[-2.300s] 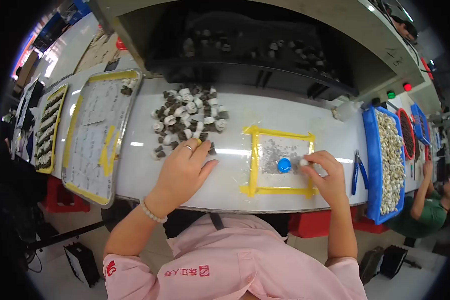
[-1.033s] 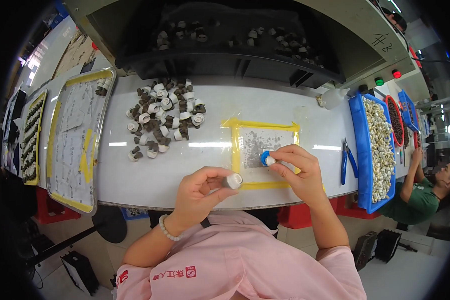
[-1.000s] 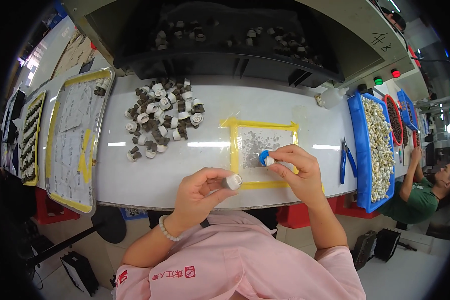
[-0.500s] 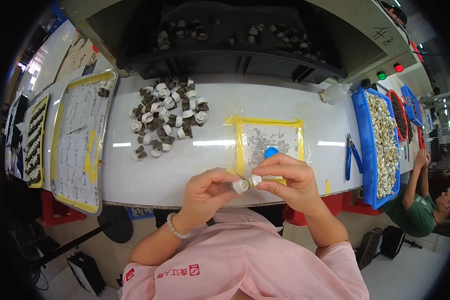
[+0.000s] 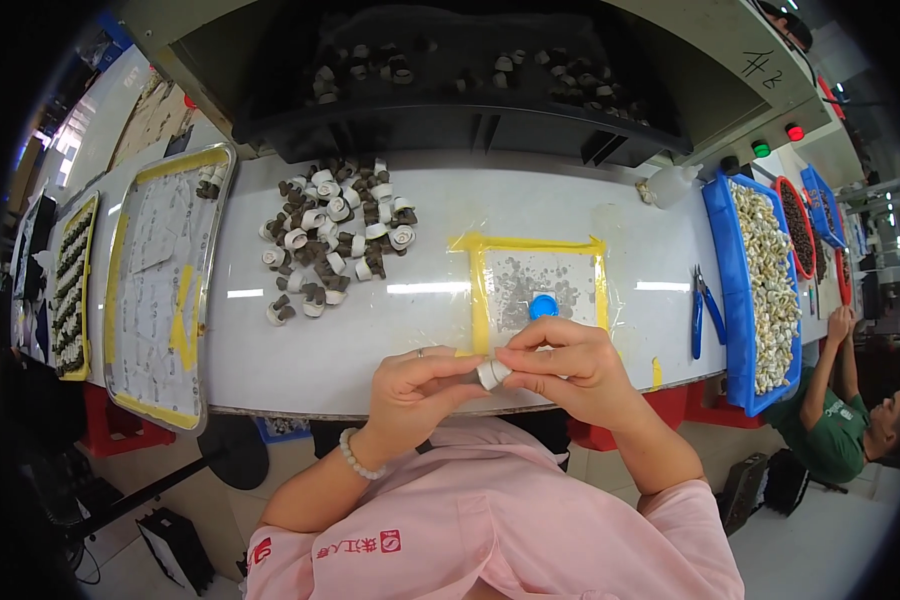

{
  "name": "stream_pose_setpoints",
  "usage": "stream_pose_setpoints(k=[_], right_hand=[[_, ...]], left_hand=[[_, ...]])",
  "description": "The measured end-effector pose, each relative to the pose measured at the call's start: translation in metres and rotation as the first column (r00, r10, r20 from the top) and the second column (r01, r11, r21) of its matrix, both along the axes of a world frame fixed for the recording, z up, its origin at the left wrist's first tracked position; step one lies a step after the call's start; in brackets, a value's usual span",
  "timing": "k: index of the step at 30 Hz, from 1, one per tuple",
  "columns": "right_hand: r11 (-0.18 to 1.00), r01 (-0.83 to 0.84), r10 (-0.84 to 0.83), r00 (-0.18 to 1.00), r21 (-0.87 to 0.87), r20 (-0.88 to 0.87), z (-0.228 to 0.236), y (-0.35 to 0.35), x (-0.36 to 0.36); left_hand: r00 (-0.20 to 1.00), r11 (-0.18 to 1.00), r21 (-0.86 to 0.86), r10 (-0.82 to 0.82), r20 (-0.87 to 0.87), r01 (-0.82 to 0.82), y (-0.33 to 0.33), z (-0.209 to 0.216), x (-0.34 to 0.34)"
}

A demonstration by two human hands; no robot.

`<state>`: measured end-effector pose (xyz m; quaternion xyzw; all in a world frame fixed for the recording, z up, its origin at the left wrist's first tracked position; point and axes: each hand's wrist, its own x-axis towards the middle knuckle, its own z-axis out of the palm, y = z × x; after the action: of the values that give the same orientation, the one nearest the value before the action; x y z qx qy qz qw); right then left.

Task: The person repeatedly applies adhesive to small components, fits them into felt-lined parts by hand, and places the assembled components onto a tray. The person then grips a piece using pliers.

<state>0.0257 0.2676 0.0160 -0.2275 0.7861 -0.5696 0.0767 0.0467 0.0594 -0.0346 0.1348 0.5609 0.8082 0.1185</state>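
Note:
Fingertips of my left hand (image 5: 410, 390) are closed on a small dark-and-white cylindrical part (image 5: 490, 375) near the table's front edge. My right hand (image 5: 580, 372) pinches the white end of this part from the other side, and its fingers partly cover the join. Just beyond the right hand, a round blue cap-like piece (image 5: 543, 307) rests on a stained white pad (image 5: 570, 262) bordered with yellow tape. Farther left lies a loose pile of similar dark-and-white parts (image 5: 335, 235).
A yellow-edged metal tray (image 5: 155, 290) stands at left. Blue-handled pliers (image 5: 705, 315) lie beside a blue bin (image 5: 740, 350) of small white pieces. At the back, a dark machine opening (image 5: 420, 125) holds more parts. A person in green (image 5: 835, 440) sits at far right.
My hands have come together. The small white piece in my right fingers now meets the part in my left. The blue cap shows more fully as the right hand has moved nearer me.

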Motion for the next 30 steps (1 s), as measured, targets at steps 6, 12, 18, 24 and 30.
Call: stream_pose_setpoints(k=[6,12,18,24,30], right_hand=[[0.993,0.03,-0.024,0.998,-0.111,0.053,-0.015,-0.002,0.0],[0.996,0.051,-0.045,0.995,-0.071,0.089,-0.011,-0.002,-0.001],[0.95,0.299,-0.296,0.954,-0.09,0.047,-0.017,0.036,-0.02],[0.607,0.764,-0.792,0.604,-0.22,-0.091,-0.04,0.143,-0.094],[0.614,0.783,-0.786,0.618,-0.101,0.023,-0.059,0.184,-0.139]], left_hand=[[1.0,1.0,-0.012,0.011,0.008,-0.01,0.0,-0.005,-0.001],[0.987,0.997,0.08,-0.023,0.159,0.01,0.004,-0.006,-0.004],[0.966,0.988,0.155,-0.033,0.256,-0.007,0.001,-0.002,-0.012],[0.91,0.925,0.369,-0.072,0.408,-0.092,-0.008,-0.003,-0.019],[0.885,0.87,0.48,-0.132,0.447,-0.113,-0.009,-0.009,-0.018]])
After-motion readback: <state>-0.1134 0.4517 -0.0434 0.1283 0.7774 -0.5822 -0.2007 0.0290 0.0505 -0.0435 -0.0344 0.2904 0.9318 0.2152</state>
